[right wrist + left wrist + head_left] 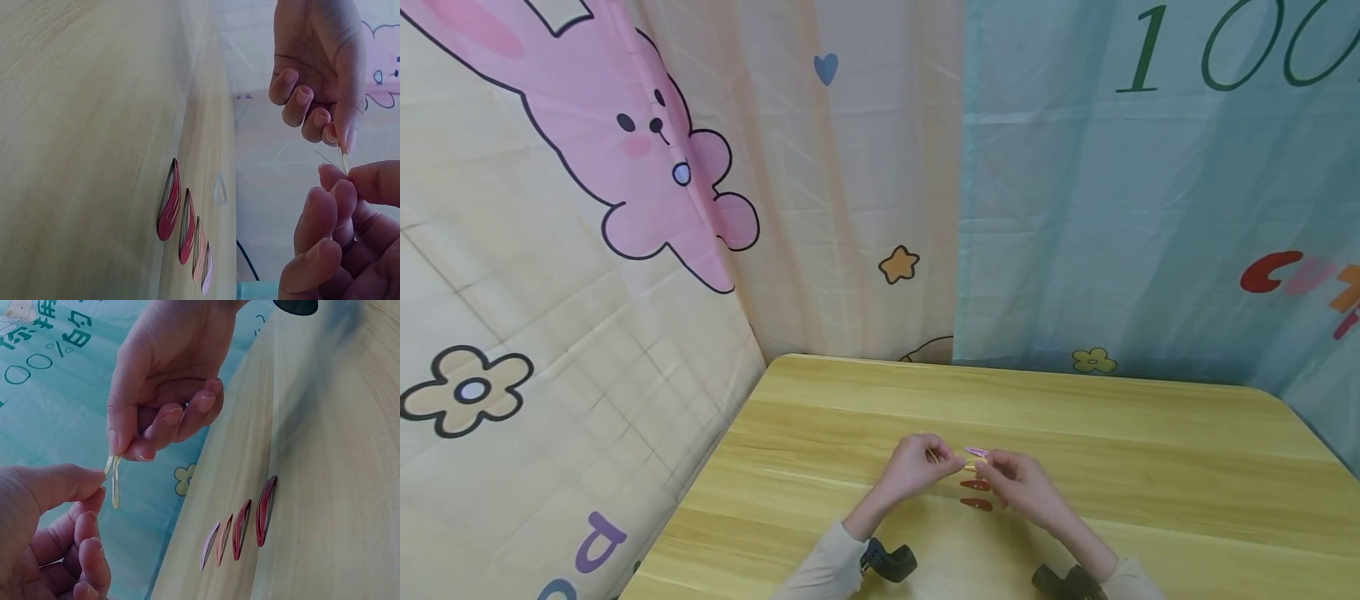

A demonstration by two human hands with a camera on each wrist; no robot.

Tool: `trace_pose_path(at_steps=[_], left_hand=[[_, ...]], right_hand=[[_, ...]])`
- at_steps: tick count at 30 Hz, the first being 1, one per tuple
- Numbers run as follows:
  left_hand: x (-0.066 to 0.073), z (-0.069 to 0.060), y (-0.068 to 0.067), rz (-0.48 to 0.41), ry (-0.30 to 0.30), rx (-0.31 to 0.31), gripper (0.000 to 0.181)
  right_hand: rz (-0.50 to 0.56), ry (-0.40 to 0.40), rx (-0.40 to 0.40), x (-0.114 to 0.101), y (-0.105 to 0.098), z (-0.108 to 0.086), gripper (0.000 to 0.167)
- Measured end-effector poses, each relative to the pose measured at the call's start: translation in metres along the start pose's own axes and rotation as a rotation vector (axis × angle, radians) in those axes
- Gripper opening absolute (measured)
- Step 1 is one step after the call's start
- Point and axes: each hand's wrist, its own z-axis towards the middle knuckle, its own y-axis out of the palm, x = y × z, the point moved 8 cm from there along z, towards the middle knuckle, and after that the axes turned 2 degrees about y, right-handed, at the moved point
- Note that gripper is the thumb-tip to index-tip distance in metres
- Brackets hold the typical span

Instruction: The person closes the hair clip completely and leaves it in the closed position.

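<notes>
Left hand (917, 468) and right hand (1018, 485) both pinch a yellow snap hair clip (115, 489), apparently unsnapped; flex it gently, steadily, without twisting.

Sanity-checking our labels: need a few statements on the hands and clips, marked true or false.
1. The left hand and right hand pinch the same yellow clip. True.
2. That clip lies flat on the table. False: it is held up between the hands, above the table.
3. Two dark red clips lie apart from each other. True.
4. The purple clip lies between them. False: the purple clip lies at the row's end, beside the peach clip.
</notes>
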Motion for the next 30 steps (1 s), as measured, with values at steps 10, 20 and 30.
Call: trace_pose_path(at_steps=[10, 20, 30], left_hand=[[0.0012, -0.0044, 0.0002, -0.022, -0.001, -0.016, 0.022], [0.0032, -0.0064, 0.0049, -0.036, 0.01, -0.074, 0.024], [0.0014, -0.0068, 0.009, -0.046, 0.003, -0.094, 0.026]], right_hand=[[0.119, 0.034, -0.06, -0.0013, 0.0031, -0.0005, 0.033], [0.165, 0.076, -0.061, 0.0, 0.0043, 0.0012, 0.03], [0.139, 0.056, -0.068, -0.0018, 0.0054, -0.0001, 0.035]])
